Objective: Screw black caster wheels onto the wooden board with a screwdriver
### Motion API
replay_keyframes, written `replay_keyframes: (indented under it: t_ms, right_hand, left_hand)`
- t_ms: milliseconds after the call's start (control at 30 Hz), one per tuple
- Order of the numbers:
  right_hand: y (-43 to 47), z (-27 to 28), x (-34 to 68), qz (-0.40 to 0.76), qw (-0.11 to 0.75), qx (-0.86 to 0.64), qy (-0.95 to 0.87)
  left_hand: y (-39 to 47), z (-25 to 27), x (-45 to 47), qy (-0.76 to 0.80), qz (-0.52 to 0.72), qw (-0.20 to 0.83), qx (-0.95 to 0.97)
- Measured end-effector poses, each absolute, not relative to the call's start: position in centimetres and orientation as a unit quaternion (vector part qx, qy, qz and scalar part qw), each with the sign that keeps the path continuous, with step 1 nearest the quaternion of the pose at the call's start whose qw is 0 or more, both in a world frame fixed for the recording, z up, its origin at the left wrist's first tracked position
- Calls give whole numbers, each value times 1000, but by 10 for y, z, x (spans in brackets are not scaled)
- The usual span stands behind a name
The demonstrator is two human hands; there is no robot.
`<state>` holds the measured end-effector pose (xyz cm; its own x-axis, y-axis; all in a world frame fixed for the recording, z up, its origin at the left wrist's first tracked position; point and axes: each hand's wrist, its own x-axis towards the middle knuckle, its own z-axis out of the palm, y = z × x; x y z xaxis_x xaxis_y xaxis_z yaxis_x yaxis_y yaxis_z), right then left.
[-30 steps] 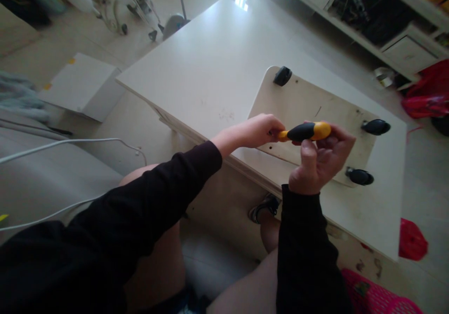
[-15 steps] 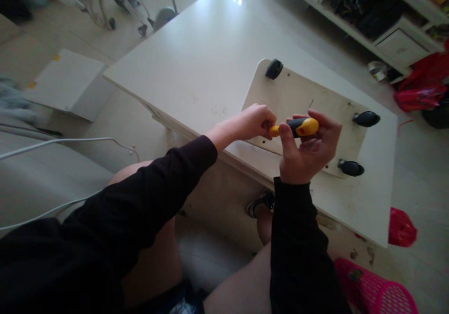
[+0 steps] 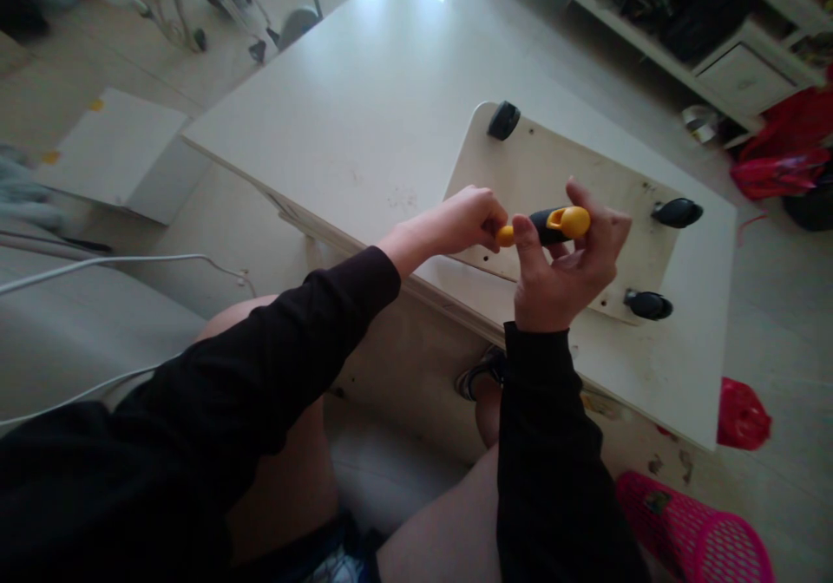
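Right hand [image 3: 571,281]: I have fingers wrapped round the yellow-and-black screwdriver [image 3: 550,225] | left hand [image 3: 474,217]: curled at its front end, grip unclear to me | screwdriver over the cream board [image 3: 579,167] with black casters [image 3: 504,121]

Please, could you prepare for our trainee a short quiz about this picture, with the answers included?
1. How many black casters clearly show on the pale board: a) one, b) three, c) five?
2. True or false: the pale board lies on the white table.
3. Which two colours does the tool handle in the right hand have?

Key: 1. b; 2. true; 3. yellow and black.
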<state>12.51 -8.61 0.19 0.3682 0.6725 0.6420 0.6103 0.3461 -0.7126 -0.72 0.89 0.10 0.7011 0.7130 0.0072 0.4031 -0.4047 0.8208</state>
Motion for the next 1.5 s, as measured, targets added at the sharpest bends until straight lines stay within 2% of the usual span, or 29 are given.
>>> replay_keyframes:
  t_ms: [167, 333, 433, 667, 800, 1033, 1367, 1500]
  right_hand:
    - [-84, -6, 124, 57, 630, -538, -558]
    - [-87, -6, 121, 76, 625, -519, -579]
    - [-88, -5, 121, 83, 625, -503, -591]
    - [-88, -3, 125, 33, 609, -532, -587]
    - [-87, -5, 123, 45, 625, -518, -583]
    - [-86, -6, 119, 79, 643, -476, -595]
    - [-83, -7, 118, 69, 657, -509, -552]
    - [-85, -7, 117, 77, 649, -516, -553]
  left_hand:
    - [12, -3, -10, 345, 199, 400, 826]
    - [14, -4, -14, 304, 181, 444, 823]
    - [14, -3, -13, 320, 175, 434, 824]
    - [14, -6, -7, 318, 196, 397, 838]
    - [15, -7, -10, 320, 196, 383, 844]
    - [14, -1, -13, 323, 164, 415, 835]
    - [14, -10, -9, 321, 201, 390, 839]
    - [13, -5, -13, 317, 187, 411, 834]
